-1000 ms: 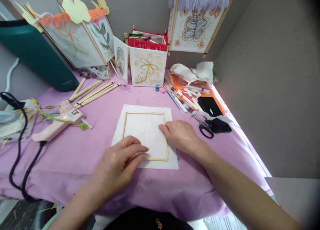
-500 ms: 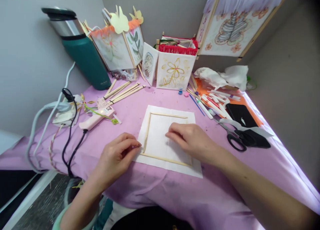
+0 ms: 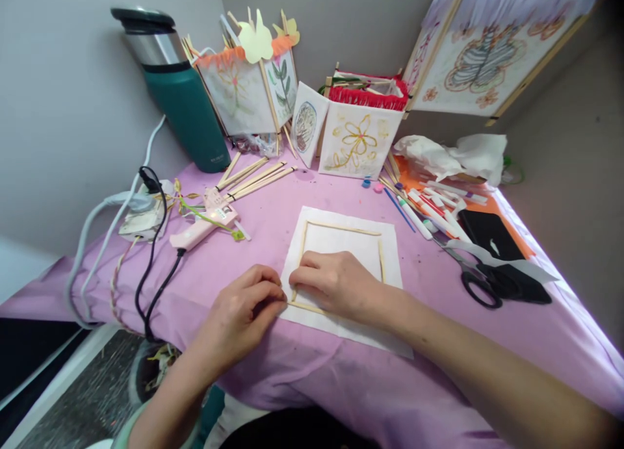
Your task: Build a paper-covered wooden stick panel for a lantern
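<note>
A white sheet lies on the purple cloth, with thin wooden sticks laid on it as a square frame. At the sheet's lower left corner, my left hand has thumb and fingertips pinched together by the end of the bottom stick; what is between them is too small to make out. My right hand rests over the left part of the frame, its fingers bent together near the left stick. It covers part of the left and bottom sticks, and its fingertips' contact is hidden.
A pink glue gun and bundled sticks lie to the left, near a green bottle. Decorated paper lanterns stand behind. On the right are markers, scissors and a black device.
My right hand has moved left across the sheet, close to my left hand, uncovering the right stick. The whole view has shifted slightly, while my left hand stays at the corner.
</note>
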A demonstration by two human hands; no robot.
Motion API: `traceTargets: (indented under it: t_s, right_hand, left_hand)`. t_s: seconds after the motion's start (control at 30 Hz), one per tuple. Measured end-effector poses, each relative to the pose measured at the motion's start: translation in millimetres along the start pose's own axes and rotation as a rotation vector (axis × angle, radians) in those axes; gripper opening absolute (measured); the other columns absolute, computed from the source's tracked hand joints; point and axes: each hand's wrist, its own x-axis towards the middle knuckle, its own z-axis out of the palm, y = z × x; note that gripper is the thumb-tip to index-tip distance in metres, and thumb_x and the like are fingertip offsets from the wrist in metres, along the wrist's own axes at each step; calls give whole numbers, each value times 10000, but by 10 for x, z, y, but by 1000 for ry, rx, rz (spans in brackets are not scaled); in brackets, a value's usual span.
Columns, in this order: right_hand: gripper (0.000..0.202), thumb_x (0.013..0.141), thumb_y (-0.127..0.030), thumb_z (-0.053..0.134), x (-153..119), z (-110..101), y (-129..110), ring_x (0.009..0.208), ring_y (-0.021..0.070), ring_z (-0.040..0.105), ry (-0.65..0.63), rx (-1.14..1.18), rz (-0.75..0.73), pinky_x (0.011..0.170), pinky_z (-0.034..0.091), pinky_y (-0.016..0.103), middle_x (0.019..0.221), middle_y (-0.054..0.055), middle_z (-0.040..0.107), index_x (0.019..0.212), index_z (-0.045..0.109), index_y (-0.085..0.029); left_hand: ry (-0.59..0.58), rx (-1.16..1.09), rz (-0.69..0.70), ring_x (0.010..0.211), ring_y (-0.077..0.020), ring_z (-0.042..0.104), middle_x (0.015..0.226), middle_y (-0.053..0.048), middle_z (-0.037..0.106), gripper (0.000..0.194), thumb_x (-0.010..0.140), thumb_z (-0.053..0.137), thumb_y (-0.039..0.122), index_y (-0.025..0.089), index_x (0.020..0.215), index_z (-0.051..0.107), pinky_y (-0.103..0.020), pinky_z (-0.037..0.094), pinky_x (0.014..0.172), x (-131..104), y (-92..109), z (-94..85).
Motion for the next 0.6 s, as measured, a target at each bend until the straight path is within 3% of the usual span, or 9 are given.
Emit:
traceTargets:
  t_s: [0.3, 0.6]
  right_hand:
    - [191, 945, -226, 447, 33, 53, 38, 646, 97, 457, 53, -126, -128, 529, 223, 255, 873, -11, 599, 950, 638, -241]
    - [162, 926, -200, 467, 39, 120, 68, 628, 97, 453, 139, -89, -164, 511, 229, 261, 819, -15, 583, 890, 625, -215]
  left_hand:
    - [10, -28, 4, 818, -100, 590, 933, -17, 586, 111, 854, 569, 135, 190, 816, 657, -205, 467, 707, -5, -25, 18]
    - [17, -24, 21, 824, -93, 589, 931, -14, 586, 99, 845, 584, 124, 185, 821, 658, -190, 461, 710, 10, -44, 30]
